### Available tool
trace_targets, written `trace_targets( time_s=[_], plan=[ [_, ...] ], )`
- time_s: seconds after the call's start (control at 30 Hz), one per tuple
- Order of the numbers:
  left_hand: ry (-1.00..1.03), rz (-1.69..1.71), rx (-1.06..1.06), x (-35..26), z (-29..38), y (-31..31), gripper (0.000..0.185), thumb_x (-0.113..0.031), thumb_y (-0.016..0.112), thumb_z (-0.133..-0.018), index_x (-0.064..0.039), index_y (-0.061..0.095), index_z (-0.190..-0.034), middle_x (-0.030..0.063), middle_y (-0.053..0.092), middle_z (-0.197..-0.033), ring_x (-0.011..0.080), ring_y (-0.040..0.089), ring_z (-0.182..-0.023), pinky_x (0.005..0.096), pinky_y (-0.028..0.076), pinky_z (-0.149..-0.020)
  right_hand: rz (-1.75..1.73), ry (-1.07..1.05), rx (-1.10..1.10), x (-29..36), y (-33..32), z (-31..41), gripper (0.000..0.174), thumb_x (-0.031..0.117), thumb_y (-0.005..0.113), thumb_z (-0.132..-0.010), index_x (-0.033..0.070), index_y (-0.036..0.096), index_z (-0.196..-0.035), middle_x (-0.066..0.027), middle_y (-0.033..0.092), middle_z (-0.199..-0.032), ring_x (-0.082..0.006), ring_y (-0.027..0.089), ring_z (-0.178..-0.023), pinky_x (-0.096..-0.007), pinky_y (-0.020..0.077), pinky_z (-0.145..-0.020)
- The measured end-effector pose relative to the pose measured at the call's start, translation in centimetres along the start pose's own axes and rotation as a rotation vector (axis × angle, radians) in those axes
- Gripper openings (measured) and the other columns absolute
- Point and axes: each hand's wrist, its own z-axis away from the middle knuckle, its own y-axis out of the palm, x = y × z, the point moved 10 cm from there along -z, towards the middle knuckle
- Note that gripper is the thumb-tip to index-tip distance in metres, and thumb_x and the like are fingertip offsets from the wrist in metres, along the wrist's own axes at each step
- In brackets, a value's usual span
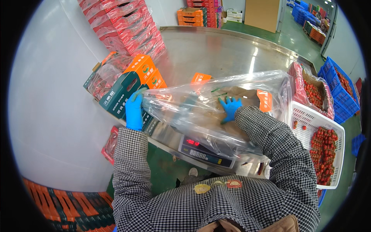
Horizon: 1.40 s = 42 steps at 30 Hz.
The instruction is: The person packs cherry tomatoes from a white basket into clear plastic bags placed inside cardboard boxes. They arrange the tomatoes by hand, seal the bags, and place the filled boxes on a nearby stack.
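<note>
A clear plastic bag (162, 108) is spread over an open cardboard carton (204, 111) with orange end panels. My left hand (134, 113), in a blue glove, grips the bag's gathered left edge beside a filled green-and-orange carton (118, 97). Fingers spread, my gloved right hand (231, 110) is at the middle of the bag over the carton's brown inside. Whether its palm touches the cardboard I cannot tell. A digital scale (200, 152) with a lit red display shows at the carton's near side, its platform hidden.
A white plastic crate (338, 174) of cherry tomatoes stands at right, with a red tomato carton (295, 81) behind it. Blue crates (337, 101) stand beyond. Red cartons (124, 26) are stacked at the back left of the steel table (226, 49). More cartons (66, 206) lie at lower left.
</note>
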Motion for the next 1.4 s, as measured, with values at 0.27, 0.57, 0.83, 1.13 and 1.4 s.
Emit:
trace_targets(
  time_s=[0.27, 0.57, 0.83, 1.13, 1.4],
  plan=[
    [0.337, -0.577, 0.540, -12.2, 9.0, 7.1, 0.103, -0.030, 0.077, -0.076, -0.015, 0.010, -0.153, 0.0199, 0.020, -0.153, 0.0372, 0.024, -0.140, 0.0509, 0.025, -0.113, -0.228, -0.175, -0.567, 3.0, -14.6, 13.4, 0.071, 0.032, 0.070, -0.081, 0.016, 0.039, -0.143, -0.0100, 0.066, -0.081, -0.0237, 0.065, -0.070, -0.0380, 0.0533, -0.066],
    [0.364, -1.028, 1.298, -0.8, 15.6, 17.4, 0.064, -0.014, 0.065, -0.076, -0.010, 0.044, -0.136, 0.0102, 0.059, -0.109, 0.0286, 0.058, -0.101, 0.0443, 0.046, -0.088, -1.165, -0.018, -0.275, -2.4, -19.7, 0.2, 0.018, 0.019, 0.058, -0.093, 0.005, 0.064, -0.103, -0.0064, 0.064, -0.073, -0.0129, 0.062, -0.059, -0.0267, 0.0518, -0.053],
    [0.394, -1.284, 0.972, 3.5, 13.8, 4.3, 0.026, -0.011, 0.056, -0.080, -0.018, 0.063, -0.104, 0.0053, 0.056, -0.085, 0.0230, 0.059, -0.084, 0.0359, 0.046, -0.071, -0.916, -0.717, -0.111, 0.8, -18.4, -16.7, 0.053, 0.020, 0.049, -0.098, 0.007, 0.032, -0.147, -0.0071, 0.033, -0.152, -0.0198, 0.029, -0.140, -0.0347, 0.0219, -0.115],
    [-0.002, -1.100, 1.071, 17.9, 19.7, 7.1, 0.030, -0.011, 0.061, -0.081, -0.009, 0.062, -0.110, 0.0125, 0.063, -0.097, 0.0333, 0.062, -0.087, 0.0424, 0.050, -0.074, -0.313, 0.000, 0.179, -12.5, 0.2, -22.3, 0.043, 0.023, 0.050, -0.098, 0.008, 0.046, -0.137, -0.0108, 0.047, -0.141, -0.0235, 0.045, -0.128, -0.0360, 0.0332, -0.108],
    [0.102, -0.814, 1.133, 3.7, 10.2, 8.8, 0.049, -0.007, 0.056, -0.086, -0.011, 0.050, -0.134, 0.0182, 0.057, -0.127, 0.0342, 0.058, -0.113, 0.0408, 0.049, -0.093, -0.324, -0.150, -0.376, -14.4, -17.5, -0.8, 0.032, 0.022, 0.050, -0.095, 0.011, 0.061, -0.123, -0.0133, 0.061, -0.124, -0.0279, 0.060, -0.110, -0.0373, 0.0473, -0.095]
  ],
)
